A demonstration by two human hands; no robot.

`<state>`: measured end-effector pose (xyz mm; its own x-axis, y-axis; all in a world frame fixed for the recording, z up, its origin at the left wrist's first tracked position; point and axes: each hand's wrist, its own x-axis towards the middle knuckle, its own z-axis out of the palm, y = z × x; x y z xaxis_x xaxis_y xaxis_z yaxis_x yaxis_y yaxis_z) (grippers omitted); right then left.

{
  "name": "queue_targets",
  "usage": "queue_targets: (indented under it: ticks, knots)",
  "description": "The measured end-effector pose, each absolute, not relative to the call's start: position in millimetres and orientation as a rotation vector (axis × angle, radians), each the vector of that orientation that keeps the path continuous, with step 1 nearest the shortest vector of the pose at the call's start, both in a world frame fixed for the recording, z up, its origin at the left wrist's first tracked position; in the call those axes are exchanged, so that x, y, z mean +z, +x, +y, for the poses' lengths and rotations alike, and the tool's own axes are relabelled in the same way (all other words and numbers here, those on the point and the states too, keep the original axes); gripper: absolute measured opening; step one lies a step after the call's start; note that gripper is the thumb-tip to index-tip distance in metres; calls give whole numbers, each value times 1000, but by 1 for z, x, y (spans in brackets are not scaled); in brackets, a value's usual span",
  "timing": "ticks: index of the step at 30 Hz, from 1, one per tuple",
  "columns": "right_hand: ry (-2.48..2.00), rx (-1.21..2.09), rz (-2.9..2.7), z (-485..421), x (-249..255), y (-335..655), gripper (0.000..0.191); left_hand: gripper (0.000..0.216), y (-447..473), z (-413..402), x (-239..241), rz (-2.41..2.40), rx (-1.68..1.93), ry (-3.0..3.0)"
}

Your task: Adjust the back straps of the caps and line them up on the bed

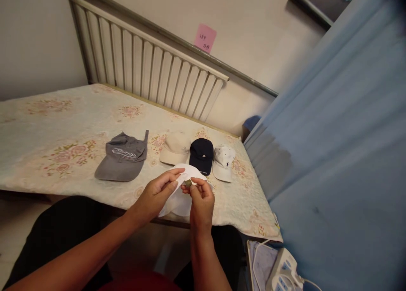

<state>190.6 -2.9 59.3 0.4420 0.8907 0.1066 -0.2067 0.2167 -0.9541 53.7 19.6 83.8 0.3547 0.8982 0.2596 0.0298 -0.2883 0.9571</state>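
A white cap (pixel 180 204) is in front of me at the near edge of the bed, partly hidden by my hands. My left hand (pixel 155 193) is closed on its left side, thumb and forefinger at the fabric. Over the cap, my right hand (pixel 203 196) pinches a small olive-brown piece (pixel 188 183) between thumb and fingers; its exact kind is too small to make out. Just beyond lie a beige cap (pixel 176 147), a black cap (pixel 201 153) and a white cap with a small dark logo (pixel 223 160). Farther left rests a grey cap (pixel 123 155) with lettering, its strap sticking up.
The caps lie on a floral bedcover (pixel 72 126). Behind it stands a white radiator (pixel 149 62) below a pink note (pixel 205 38). A blue curtain (pixel 317 134) hangs at right, with a white power strip (pixel 283 267) on a small stand below.
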Motion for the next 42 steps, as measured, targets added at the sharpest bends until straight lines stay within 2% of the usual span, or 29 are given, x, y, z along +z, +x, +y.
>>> queue_targets:
  ticks: [17,42]
  knots:
    - [-865,1166,-482,5,54,197,20,21,56,26,75,902,1005,1619]
    - [-907,1109,-496,6,48,198,19,24,59,32,67,840,937,1716]
